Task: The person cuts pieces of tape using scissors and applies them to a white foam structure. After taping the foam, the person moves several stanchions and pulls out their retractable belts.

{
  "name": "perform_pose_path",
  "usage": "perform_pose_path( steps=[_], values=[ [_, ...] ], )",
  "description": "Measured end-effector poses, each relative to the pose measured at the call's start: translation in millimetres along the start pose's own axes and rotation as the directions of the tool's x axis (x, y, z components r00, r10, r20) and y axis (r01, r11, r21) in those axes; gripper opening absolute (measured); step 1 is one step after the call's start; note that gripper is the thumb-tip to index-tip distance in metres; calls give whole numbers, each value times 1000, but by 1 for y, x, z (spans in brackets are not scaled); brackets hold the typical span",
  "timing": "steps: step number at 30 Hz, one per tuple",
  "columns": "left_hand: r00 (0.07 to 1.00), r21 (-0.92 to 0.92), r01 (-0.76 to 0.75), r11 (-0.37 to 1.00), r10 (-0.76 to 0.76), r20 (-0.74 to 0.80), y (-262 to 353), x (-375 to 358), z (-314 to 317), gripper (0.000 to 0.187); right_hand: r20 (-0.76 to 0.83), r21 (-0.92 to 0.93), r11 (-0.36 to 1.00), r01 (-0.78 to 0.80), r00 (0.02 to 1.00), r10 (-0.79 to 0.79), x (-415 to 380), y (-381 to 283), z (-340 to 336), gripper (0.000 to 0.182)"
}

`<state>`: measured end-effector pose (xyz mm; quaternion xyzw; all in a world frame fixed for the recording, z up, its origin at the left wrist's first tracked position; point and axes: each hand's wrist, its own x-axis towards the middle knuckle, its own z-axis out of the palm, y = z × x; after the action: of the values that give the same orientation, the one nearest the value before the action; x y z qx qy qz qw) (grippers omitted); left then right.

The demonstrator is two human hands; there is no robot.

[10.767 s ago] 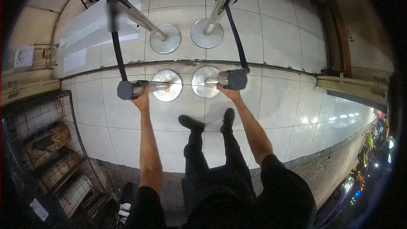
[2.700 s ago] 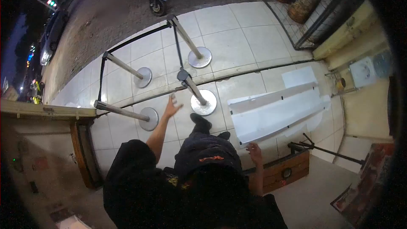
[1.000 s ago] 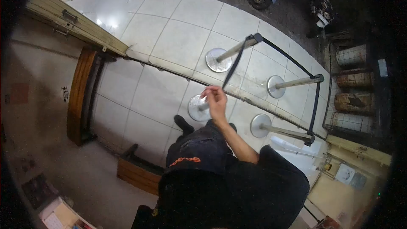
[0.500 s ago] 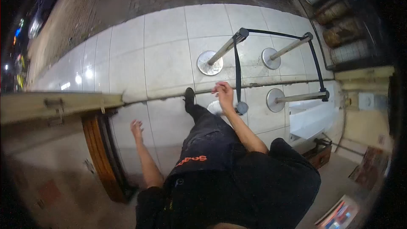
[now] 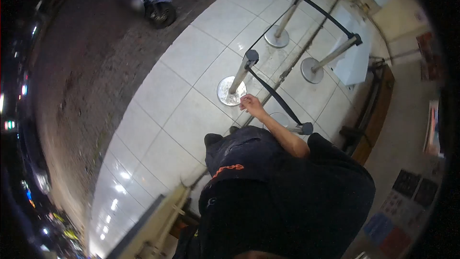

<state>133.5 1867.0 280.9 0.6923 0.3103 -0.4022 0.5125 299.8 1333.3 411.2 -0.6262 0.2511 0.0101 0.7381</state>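
Four queue posts stood on the pale tiled floor (image 5: pixel 158 115), which filled most of the view and met dark rough paving (image 5: pixel 81 81) along its outer edge. On that paving a scooter (image 5: pixel 151 2) was parked, well apart from the posts. A white board (image 5: pixel 352 60) lay on the tiles beside the farthest posts, with a wooden frame (image 5: pixel 378 110) just past it.

The nearest upright post (image 5: pixel 238 74) rose from a round metal base (image 5: pixel 230 91); from its cap a black belt (image 5: pixel 275 100) ran slantwise down to the dark cap of a second post (image 5: pixel 305 128), close by the person's right arm. Two more posts, one far (image 5: pixel 287 17) and one right (image 5: pixel 335 55), were joined by another belt (image 5: pixel 328 17).

The person's right hand (image 5: pixel 251 105) was stretched forward, just beside the base of the nearest post and close under the black belt. Its fingers (image 5: pixel 245 99) looked loosely curled, but whether they pinched the belt or merely hovered beside it was too small and blurred to tell. The left hand was out of sight.
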Motion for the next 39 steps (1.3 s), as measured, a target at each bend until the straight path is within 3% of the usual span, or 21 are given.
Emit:
perform_pose_path(
  steps=[2, 4, 6, 8, 10, 12, 14, 16, 17, 18, 20, 21, 23, 25, 27, 29, 31, 35, 36, 38, 39],
  values=[
    [998, 70, 60, 996, -60, 3, 39, 20, -45, 50, -43, -5, 999, -46, 998, 45, 17, -28, 16, 17],
    [996, 138, 90, 986, -92, 6, 89, 49, -87, 50, -31, 8, 998, 59, 998, -59, 35, -45, 25, 17],
    [994, 199, 100, 975, -104, 12, 138, 86, -123, 50, -110, 100, 993, 62, 993, -51, 61, -13, 23, 17],
    [994, 241, 105, 965, -110, 10, 191, 124, -159, 50, -317, -36, 999, 14, 948, -25, 85, 38, 18, 19],
    [996, 267, 84, 960, -89, 4, 255, 172, -195, 50, -500, 45, 943, -330, 810, 307, 97, 69, 20, 19],
    [999, 266, 35, 963, -34, -9, 327, 221, -226, 50, -632, 256, 904, -343, 648, 425, 115, 143, 29, 22],
    [999, 214, -46, 976, 51, -18, 410, 278, -247, 50, -511, 294, 791, -537, 611, 604, 117, 143, 52, 28],
    [983, 84, -165, 983, 171, -66, 507, 347, -240, 50, -526, 229, 837, -498, 660, 536, 131, 161, 89, 31],
    [966, 90, -256, 962, 258, -8, 584, 352, -229, 49, -511, 113, 829, -547, 684, 521, 133, 119, 111, 34],
    [927, 64, -372, 926, 374, -24, 648, 364, -208, 53, -516, 139, 830, -541, 675, 527, 144, 118, 124, 34],
    [870, 74, -493, 867, 492, 34, 767, 375, -150, 61, -597, -211, 876, -433, 767, 235, 162, 136, 136, 41],
    [877, 124, -478, 869, 468, 106, 816, 403, -126, 57, -609, -99, 907, -409, 746, 270, 169, 116, 141, 48],
    [811, 160, -579, 799, 545, 212, 897, 405, -52, 48, -666, -44, 894, -445, 681, 306, 186, 85, 145, 50],
    [748, 71, -633, 771, 584, 316, 946, 413, 29, 39, -744, -1, 888, -460, 593, 307, 199, 62, 142, 57],
    [717, 94, -629, 772, 530, 453, 970, 411, 115, 44, -836, 108, 905, -412, 455, 307, 220, 59, 130, 66],
    [612, 162, -699, 697, 464, 640, 969, 408, 197, 44, -849, 281, 904, -322, 356, 391, 237, 52, 111, 76],
    [491, 220, -721, 658, 260, 832, 968, 378, 270, 38, -897, 310, 905, -290, 227, 380, 266, 73, 91, 78],
    [514, 455, -696, 556, -56, 856, 963, 391, 387, 38, -906, 405, 893, -195, 44, 421, 322, 123, 49, 94],
    [561, 533, -665, 523, -120, 819, 968, 391, 414, 38, -882, 469, 863, -190, -46, 469, 339, 114, 40, 98],
    [571, 588, -654, 477, -198, 796, 979, 393, 467, 36, -828, 499, 866, -33, -314, 465, 375, 129, 29, 94],
    [561, 600, -685, 413, -225, 796, 993, 392, 501, 35, -792, 525, 851, 12, -358, 494, 388, 118, 22, 94]
  ],
)
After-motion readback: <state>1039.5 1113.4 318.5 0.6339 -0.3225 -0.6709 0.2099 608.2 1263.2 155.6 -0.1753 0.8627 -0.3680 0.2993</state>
